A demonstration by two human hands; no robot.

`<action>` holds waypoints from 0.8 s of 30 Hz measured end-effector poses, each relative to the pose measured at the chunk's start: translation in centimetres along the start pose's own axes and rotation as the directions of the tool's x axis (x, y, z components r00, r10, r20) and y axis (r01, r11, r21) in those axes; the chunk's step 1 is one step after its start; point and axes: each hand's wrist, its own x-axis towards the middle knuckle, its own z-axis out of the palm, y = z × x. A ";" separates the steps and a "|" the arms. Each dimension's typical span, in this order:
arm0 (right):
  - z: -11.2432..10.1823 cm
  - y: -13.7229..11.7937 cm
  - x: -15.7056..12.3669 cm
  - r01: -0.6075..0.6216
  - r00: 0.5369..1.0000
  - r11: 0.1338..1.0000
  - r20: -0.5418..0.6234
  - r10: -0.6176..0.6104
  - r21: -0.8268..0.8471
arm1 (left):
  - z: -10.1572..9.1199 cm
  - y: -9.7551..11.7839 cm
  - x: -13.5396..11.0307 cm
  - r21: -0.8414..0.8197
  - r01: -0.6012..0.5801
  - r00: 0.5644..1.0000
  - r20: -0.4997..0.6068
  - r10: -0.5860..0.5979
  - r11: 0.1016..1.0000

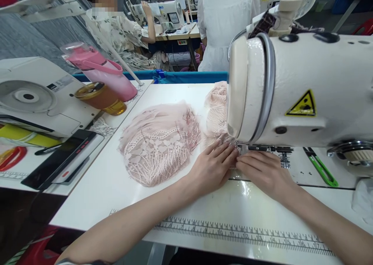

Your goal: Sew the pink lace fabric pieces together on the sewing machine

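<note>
My left hand (214, 164) lies flat with fingers stretched over pale pink lace fabric (217, 119), just left of the needle area of a white sewing machine (305, 82). The lace runs back along the left side of the machine head. Close against the presser foot, my right hand (262, 169) has its fingers bent and pressed together at the fabric's edge; what its fingertips hold is hidden. To the left, a folded pile of pink lace pieces (159, 144) with loose threads rests on the white table.
Green thread snips (322, 168) lie right of the needle area. A ruler strip (244, 236) runs along the table's front. At left are a pink bottle (101, 70), an amber cup (101, 98) and another machine (37, 94). Two people sit beyond the blue edge (186, 77).
</note>
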 end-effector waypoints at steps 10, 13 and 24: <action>-0.4 0.4 -0.2 -0.061 0.997 0.997 0.038 0.062 -0.043 | -0.2 0.6 0.2 0.037 0.015 1.000 -0.027 -0.014 0.999; -0.9 0.5 0.1 -0.094 0.995 0.987 -0.026 0.091 -0.133 | -0.2 0.6 0.2 0.053 0.006 0.999 -0.033 -0.004 0.999; -0.5 1.2 -0.4 -0.181 0.983 0.983 -0.034 0.181 0.001 | -0.4 0.6 0.5 0.013 0.054 0.998 0.024 -0.054 0.998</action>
